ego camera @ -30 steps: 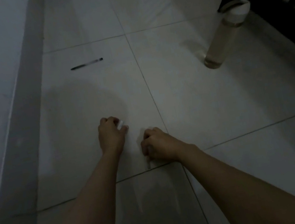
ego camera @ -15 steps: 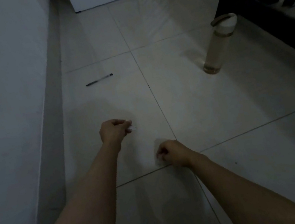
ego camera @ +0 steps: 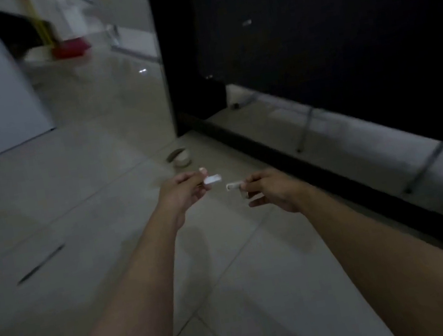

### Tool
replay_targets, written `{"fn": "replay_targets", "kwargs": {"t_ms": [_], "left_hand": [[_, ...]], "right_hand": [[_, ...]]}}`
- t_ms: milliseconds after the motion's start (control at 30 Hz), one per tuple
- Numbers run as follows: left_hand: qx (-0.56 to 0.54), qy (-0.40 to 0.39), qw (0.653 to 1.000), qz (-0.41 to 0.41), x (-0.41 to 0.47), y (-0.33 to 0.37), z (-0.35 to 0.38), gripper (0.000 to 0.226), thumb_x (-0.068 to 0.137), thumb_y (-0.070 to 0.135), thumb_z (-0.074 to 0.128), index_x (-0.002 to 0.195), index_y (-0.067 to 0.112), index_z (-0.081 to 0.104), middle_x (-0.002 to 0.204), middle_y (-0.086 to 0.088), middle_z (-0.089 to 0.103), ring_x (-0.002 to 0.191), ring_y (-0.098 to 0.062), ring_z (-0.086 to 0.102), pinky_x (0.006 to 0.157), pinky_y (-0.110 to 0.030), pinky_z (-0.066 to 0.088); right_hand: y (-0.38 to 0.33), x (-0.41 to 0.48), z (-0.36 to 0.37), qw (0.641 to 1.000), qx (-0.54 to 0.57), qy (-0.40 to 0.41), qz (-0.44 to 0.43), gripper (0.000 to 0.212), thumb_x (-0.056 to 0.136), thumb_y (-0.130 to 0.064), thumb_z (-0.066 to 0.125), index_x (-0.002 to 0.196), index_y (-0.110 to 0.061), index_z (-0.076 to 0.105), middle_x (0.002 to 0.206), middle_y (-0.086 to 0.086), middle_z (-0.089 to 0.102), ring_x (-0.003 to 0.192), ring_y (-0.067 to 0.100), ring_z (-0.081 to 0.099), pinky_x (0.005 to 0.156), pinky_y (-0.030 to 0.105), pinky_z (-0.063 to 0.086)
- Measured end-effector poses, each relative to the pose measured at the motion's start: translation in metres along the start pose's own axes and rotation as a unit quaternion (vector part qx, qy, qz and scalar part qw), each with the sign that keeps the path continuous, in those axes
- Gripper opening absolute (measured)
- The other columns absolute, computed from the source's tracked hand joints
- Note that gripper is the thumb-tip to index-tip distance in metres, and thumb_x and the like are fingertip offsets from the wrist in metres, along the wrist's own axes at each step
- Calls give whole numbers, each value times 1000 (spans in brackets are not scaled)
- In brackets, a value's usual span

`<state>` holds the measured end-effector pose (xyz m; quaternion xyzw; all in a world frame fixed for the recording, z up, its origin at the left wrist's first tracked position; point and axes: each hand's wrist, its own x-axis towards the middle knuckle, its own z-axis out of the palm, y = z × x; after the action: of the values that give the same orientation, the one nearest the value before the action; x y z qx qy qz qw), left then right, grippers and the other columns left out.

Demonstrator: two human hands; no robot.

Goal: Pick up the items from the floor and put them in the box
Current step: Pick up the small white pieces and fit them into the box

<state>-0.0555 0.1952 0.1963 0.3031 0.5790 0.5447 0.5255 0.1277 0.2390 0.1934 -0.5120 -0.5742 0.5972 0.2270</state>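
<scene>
Dimly, left grip [ego camera: 182,193] pinching a white piece [ego camera: 212,179] above the floor [ego camera: 95,194], right grip [ego camera: 272,190] pinching a second piece [ego camera: 233,185] just beside it, both too blurred to identify, pen [ego camera: 40,264] a smeared streak at left.

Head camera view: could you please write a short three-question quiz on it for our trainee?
1. True or false: the left hand holds nothing.
2. Where is the pen? A on the floor; B inside a box; C on a table.
3. What colour is the piece pinched by the right hand?
Key: 1 false, it pinches a white bit; 2 A; 3 white.
</scene>
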Motion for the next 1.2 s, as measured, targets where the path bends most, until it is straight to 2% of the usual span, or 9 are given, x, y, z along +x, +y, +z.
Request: {"fn": "replay_targets", "kwargs": {"t_ms": [233,467,567,633,800,933,1000,1067,1200], "left_hand": [[49,-195,980,-16,-30,8,194,6,82,15,69,79,19,65,56,7,66,44,3,61,46,-9,44],[185,-411,890,-69,-102,-54,383,7,82,7,67,82,13,63,64,1,65,48,1,61,49,-9,47],[203,-458,861,-90,-135,-95,456,10,82,3,66,80,10,60,56,2,66,47,0,62,51,-9,51],[216,-475,846,-112,-154,-122,496,11,82,-2,65,79,7,60,63,-3,66,48,-2,65,51,-11,53],[283,-466,825,-148,-173,-183,575,8,81,-8,63,80,0,63,68,-11,68,53,-11,70,57,-17,58],[279,-384,873,-114,-168,-227,636,7,82,-11,61,87,-7,62,83,-18,64,64,-18,69,58,-19,59],[295,-326,895,-71,-157,-254,664,13,81,-7,63,94,-4,64,93,-18,65,80,-25,68,73,-28,60],[315,-267,910,-33,-142,-285,685,11,80,-3,65,81,7,66,98,-16,69,86,-25,67,83,-33,57],[388,-197,899,50,-108,-332,713,9,84,7,62,81,15,65,94,-10,69,70,-15,60,58,-21,48]], "right_hand": [[13,-147,-177,975,67,207,49,12,93,-7,53,84,-10,61,81,6,60,77,15,58,71,28,53],[97,-303,-330,939,86,308,126,11,95,-8,50,91,-4,59,84,10,58,78,19,56,83,36,52],[145,-350,-384,922,110,335,158,8,94,-10,51,93,-6,58,96,12,61,89,21,59,78,33,53],[172,-371,-416,912,121,353,170,7,94,-10,51,95,-6,57,97,10,61,90,20,60,76,31,54],[234,-393,-490,916,102,350,169,9,94,-9,50,93,-6,58,90,8,59,83,18,58,79,32,52],[276,-381,-541,918,85,360,142,6,92,-7,53,93,-5,59,87,7,59,79,17,57,73,28,53],[300,-364,-563,916,69,371,134,4,91,-6,55,90,-6,59,84,6,58,74,15,56,68,26,51],[322,-341,-580,918,59,373,122,11,90,-4,56,100,-3,61,82,4,58,72,13,55,67,25,50],[359,-294,-605,916,99,380,79,18,92,-3,53,107,5,60,81,7,56,70,15,54,66,25,51]]}}
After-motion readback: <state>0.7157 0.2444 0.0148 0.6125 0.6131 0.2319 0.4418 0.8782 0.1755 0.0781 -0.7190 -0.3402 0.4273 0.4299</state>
